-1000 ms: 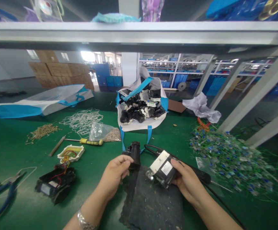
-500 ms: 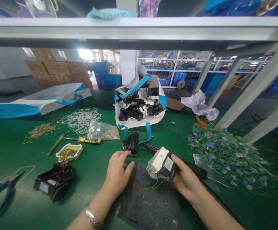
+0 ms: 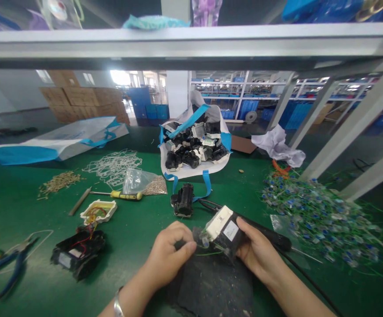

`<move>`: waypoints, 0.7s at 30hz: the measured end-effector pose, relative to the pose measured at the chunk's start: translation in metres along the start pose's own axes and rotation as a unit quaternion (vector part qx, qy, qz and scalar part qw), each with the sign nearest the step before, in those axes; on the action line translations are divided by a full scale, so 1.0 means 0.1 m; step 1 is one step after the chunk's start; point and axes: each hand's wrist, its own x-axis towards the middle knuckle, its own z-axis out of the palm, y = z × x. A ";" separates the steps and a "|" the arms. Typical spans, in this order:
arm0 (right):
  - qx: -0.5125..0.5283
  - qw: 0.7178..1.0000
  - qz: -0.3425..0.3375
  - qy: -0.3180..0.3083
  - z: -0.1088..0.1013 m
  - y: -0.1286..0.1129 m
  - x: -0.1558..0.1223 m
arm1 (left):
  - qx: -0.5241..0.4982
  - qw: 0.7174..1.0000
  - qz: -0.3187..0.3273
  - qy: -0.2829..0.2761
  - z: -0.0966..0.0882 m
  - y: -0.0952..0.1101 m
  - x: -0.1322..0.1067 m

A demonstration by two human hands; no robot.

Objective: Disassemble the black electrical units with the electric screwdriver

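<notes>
My right hand (image 3: 259,253) is wrapped round a black module with a white cover and label (image 3: 223,229), held just above a dark rubber mat (image 3: 213,281). My left hand (image 3: 168,253) is curled, its fingertips pinched at the module's left end where thin green wires stick out. What the fingertips hold is too small to tell. A separate black part (image 3: 184,201) lies on the green table just beyond my left hand, untouched.
An open white-and-blue bag (image 3: 194,147) of similar black modules stands behind. At left lie an opened black module (image 3: 78,253), a white cover (image 3: 98,211), a yellow-handled screwdriver (image 3: 125,195) and blue pliers (image 3: 11,268). A pile of green-wired parts (image 3: 313,215) spreads at right. A black tool (image 3: 270,240) lies behind my right hand.
My left hand let go of the separate black part, which now lies on the table, then came back and pinched at the module's left end. My right hand kept hold, tilting the module.
</notes>
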 end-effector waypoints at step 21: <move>-0.436 0.895 -0.080 -0.051 0.05 -0.19 0.03 | 0.503 0.698 -0.404 0.311 -1.87 -0.20 -1.08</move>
